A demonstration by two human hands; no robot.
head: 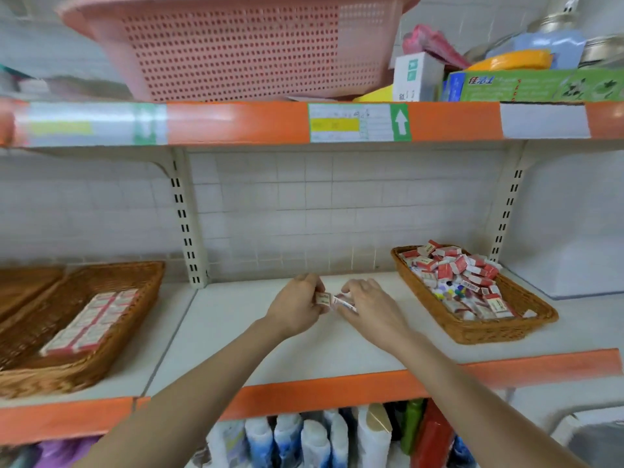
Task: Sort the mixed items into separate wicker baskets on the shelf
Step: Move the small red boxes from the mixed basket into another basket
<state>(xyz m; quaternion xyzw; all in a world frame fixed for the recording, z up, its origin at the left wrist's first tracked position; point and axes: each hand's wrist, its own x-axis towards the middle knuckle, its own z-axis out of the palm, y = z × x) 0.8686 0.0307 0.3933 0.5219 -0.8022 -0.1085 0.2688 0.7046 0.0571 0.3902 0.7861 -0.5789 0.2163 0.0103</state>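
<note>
Item: small red-and-white cartons, one pinched in my left hand (297,304), a few clasped in my right hand (366,304), over the shelf (236,336) between wicker baskets; I judge them light, stiff, best gripped across flat faces.

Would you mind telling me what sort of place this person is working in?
Probably a small shop or its stockroom. The orange-edged shelf hangs on slotted wall brackets, a price label with an arrow sits on the upper shelf edge, and wicker baskets hold many small boxes, with bottles stocked below.
</note>
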